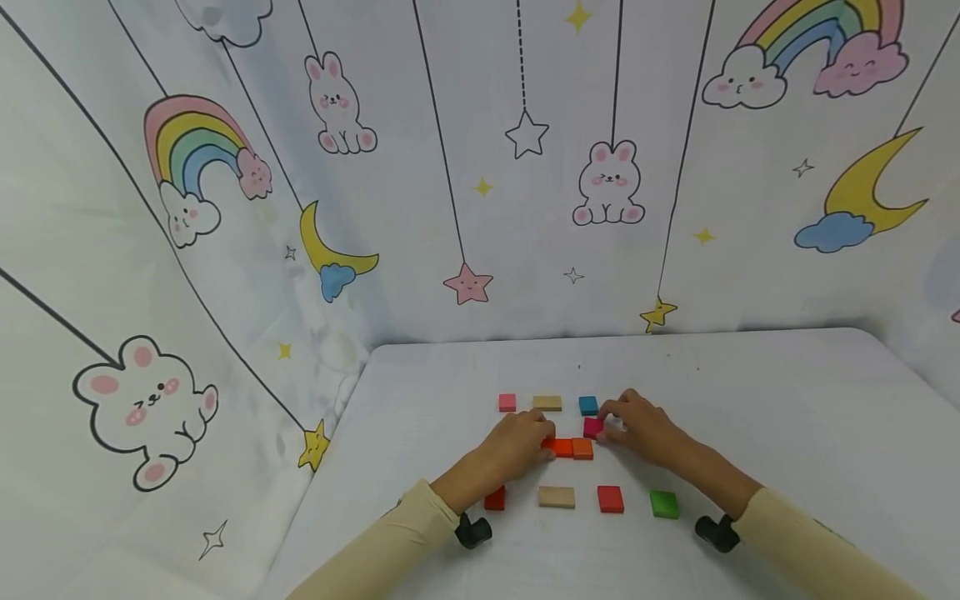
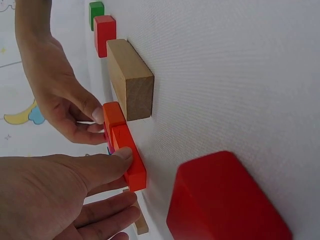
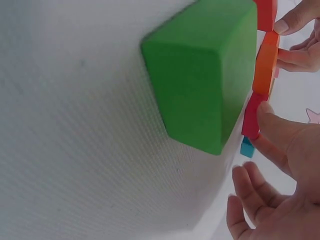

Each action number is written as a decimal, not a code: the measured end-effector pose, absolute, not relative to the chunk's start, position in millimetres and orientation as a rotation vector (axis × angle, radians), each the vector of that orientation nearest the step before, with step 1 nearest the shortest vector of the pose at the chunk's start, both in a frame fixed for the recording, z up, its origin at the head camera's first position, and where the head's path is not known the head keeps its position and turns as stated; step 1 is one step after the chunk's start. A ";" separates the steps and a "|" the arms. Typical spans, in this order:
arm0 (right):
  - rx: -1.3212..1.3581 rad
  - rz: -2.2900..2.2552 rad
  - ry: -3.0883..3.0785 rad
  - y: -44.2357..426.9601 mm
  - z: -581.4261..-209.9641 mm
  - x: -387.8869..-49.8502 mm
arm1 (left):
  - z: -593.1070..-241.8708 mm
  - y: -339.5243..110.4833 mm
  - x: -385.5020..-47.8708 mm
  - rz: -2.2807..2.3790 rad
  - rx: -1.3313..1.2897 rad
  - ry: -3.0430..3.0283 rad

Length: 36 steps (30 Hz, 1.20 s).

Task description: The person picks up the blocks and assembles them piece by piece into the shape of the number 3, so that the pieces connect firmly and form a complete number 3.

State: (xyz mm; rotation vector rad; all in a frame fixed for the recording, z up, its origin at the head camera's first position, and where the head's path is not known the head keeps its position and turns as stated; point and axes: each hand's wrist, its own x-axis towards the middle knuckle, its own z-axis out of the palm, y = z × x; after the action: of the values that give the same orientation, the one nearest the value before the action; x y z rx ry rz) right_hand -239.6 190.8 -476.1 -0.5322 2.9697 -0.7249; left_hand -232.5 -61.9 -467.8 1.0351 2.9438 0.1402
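My left hand (image 1: 517, 443) pinches a red-orange block (image 2: 136, 176) between thumb and fingers, low at the table. Against that block's right end lies an orange block (image 1: 582, 449). A crimson block (image 3: 251, 117) is held between the thumb and index finger of my right hand (image 1: 647, 431), while the other fingers are spread away from it in the right wrist view. In the head view the crimson block appears just behind the orange one; whether they touch I cannot tell. A blue block (image 1: 588, 406) is just behind the crimson block.
Behind the hands, a pink block (image 1: 507, 402) and a wooden block (image 1: 547, 403) lie left of the blue one. Nearer me are a red block (image 1: 494, 498), another wooden block (image 1: 557, 497), a second red block (image 1: 611, 499) and a green block (image 1: 664, 504) on the white table (image 1: 420, 392).
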 end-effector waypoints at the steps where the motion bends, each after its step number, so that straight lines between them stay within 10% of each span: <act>1: -0.537 -0.729 2.966 190.5 -476.4 -239.7 | -467.7 -62.0 -232.5 0.139 1.034 2.943; 36: -0.576 -0.737 2.913 188.4 -474.9 -242.5 | -466.3 -62.1 -231.7 0.144 1.028 2.946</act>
State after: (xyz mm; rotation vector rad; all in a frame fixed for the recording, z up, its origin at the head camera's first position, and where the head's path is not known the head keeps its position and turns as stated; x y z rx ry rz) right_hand -242.5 188.4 -474.9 -0.5763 2.9129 -0.7369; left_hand -231.7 -62.1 -466.3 1.0282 2.9465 0.1440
